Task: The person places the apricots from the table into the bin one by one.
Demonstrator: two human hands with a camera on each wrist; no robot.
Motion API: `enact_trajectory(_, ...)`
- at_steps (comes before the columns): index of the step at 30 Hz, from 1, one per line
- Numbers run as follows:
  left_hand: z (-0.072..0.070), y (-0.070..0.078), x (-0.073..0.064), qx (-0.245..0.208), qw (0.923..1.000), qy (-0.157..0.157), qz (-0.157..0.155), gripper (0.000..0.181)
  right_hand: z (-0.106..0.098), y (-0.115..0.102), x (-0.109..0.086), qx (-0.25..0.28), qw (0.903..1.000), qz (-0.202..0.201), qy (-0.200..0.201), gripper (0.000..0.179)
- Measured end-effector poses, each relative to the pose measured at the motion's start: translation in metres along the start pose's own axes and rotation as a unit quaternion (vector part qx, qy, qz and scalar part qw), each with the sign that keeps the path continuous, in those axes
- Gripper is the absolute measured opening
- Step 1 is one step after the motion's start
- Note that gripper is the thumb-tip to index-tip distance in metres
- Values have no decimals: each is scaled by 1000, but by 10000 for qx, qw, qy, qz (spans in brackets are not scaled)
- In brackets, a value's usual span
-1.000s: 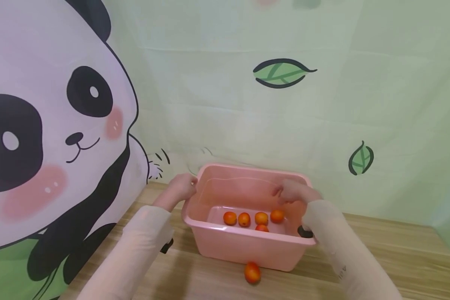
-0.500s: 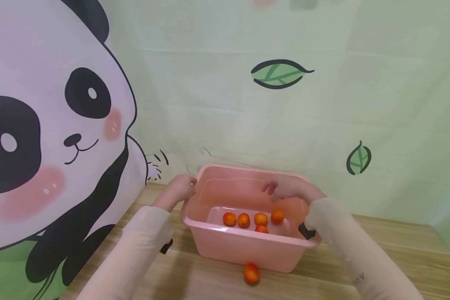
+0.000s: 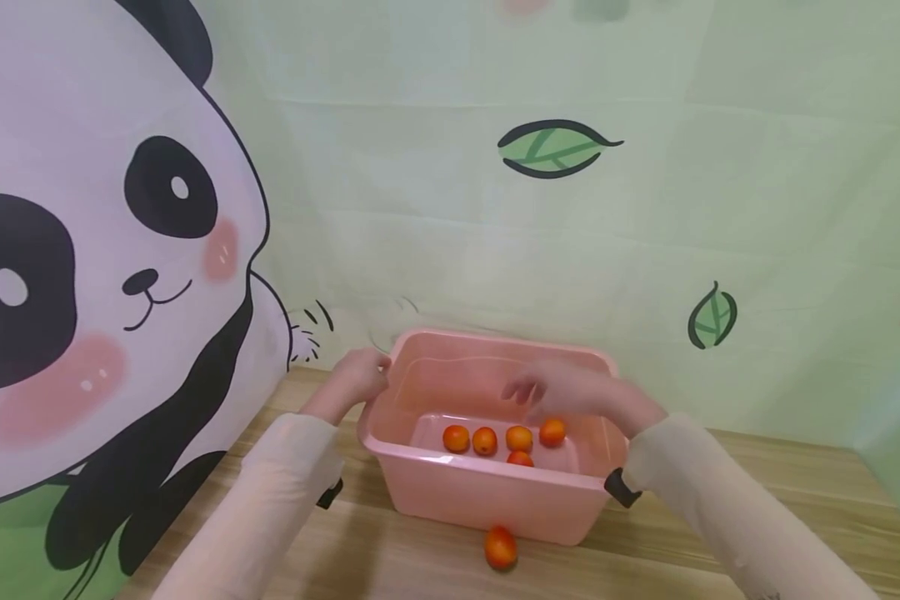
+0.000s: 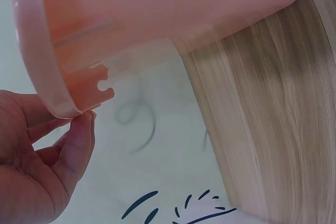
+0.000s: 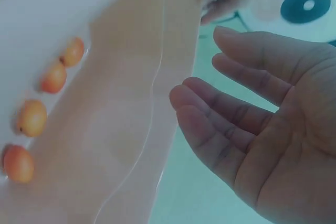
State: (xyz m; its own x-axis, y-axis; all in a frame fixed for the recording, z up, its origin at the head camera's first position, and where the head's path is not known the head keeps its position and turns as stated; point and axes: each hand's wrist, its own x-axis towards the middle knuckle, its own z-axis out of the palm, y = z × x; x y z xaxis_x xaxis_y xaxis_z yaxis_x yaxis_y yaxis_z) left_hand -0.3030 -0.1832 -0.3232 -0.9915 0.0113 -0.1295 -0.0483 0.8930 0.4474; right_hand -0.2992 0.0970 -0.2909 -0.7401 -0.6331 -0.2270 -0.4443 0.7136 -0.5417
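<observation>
A pink plastic tub stands on the wooden table with several small orange-red oval fruits on its floor. My left hand pinches the tub's left rim; the left wrist view shows thumb and fingers around the rim's edge. Over the tub's right half hovers my right hand, blurred in the head view. Seen from the right wrist, this hand has loosely bent, spread fingers and holds nothing. The fruits lie in a line below it.
One more orange-red fruit lies on the table just in front of the tub. Behind the tub hangs a pale green cloth backdrop with leaf drawings and a large panda at left.
My right hand has moved left, from the tub's right side further over its inside. The left hand stays on the rim. The fruits have kept their places.
</observation>
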Motion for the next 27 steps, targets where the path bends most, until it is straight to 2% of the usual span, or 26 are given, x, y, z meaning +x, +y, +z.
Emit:
enact_trajectory(6,0,0,0,4,10000,6,16,31,10,-9,-13,236,9994,-259,-21,35)
enact_trajectory(10,0,1,0,-8,10000,-13,-5,31,14,-13,-19,66,9970,-755,-140,30)
enact_trajectory(14,0,2,0,21,10000,-31,-11,32,20,-16,-26,-127,9904,-1358,-220,28)
enact_trajectory(16,0,1,1,64,10000,-13,23,32,23,-17,-30,-159,9881,-1508,-252,27)
enact_trajectory(20,1,0,1,72,10000,-1,24,32,30,-20,-38,-86,9874,-1535,-384,28)
enact_trajectory(27,0,1,0,53,10000,-17,5,33,41,-24,-51,68,9892,-1236,-780,28)
